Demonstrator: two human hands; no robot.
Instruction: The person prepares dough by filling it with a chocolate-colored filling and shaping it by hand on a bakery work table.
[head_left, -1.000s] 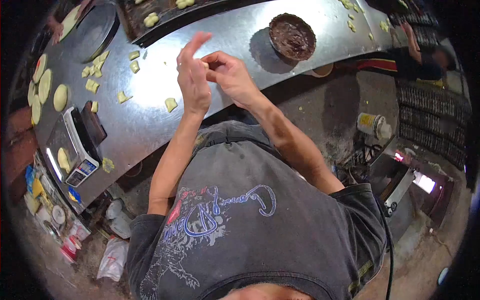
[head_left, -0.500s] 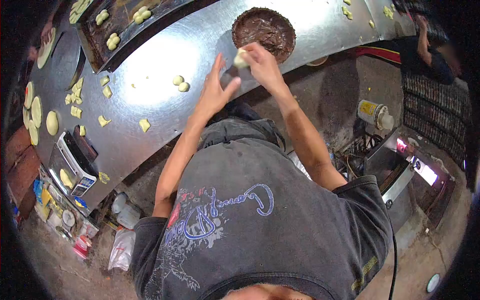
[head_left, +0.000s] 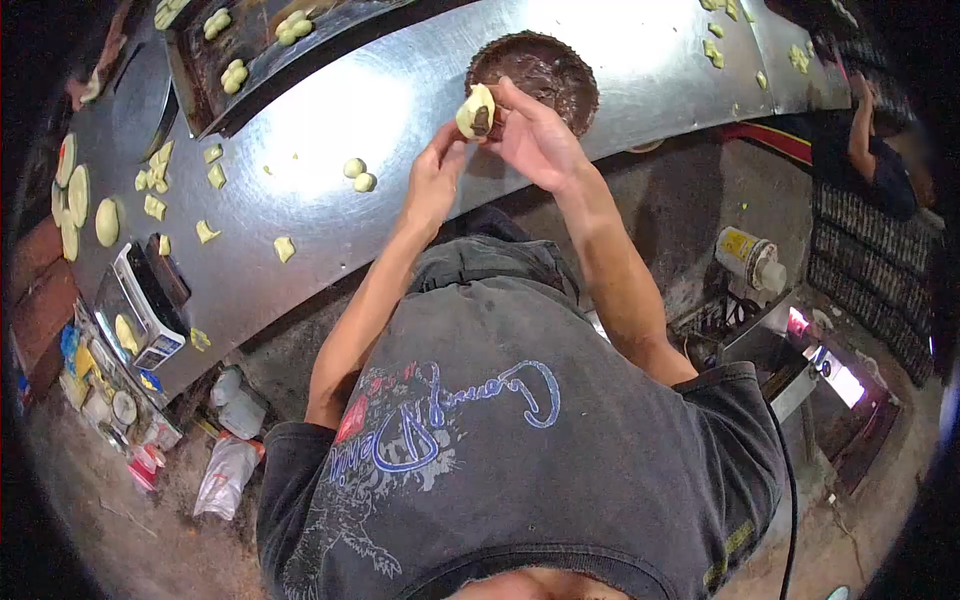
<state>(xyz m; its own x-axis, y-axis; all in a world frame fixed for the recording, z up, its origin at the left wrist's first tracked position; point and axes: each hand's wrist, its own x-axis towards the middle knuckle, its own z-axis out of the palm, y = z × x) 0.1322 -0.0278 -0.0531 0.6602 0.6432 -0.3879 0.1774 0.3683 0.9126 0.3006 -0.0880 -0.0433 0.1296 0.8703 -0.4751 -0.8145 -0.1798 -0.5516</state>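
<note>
A flattened piece of pale dough [head_left: 467, 118] with a dark brown dab of filling on it is held up between my hands, over the front edge of the metal table. My left hand [head_left: 433, 185] grips its lower left side with fingers and thumb. My right hand [head_left: 540, 145] is curved around the right side, its fingertips against the dough and partly hidden behind it. Just behind my right hand sits a round bowl [head_left: 572, 75] of dark brown, shiny paste. Two small dough balls [head_left: 354, 168] lie on the table to the left of my hands.
A dark tray [head_left: 262, 78] with clustered dough balls stands at upper left. Dough scraps [head_left: 207, 231] and flat dough ovals [head_left: 78, 195] lie on the metal table [head_left: 300, 200]. A digital scale [head_left: 150, 310] carries dough. Another person's arm [head_left: 861, 130] shows at far right.
My left hand has closed in from the left and now grips the dough. The dough has tilted toward me, showing brown filling. My right hand has turned, its palm now more visible.
</note>
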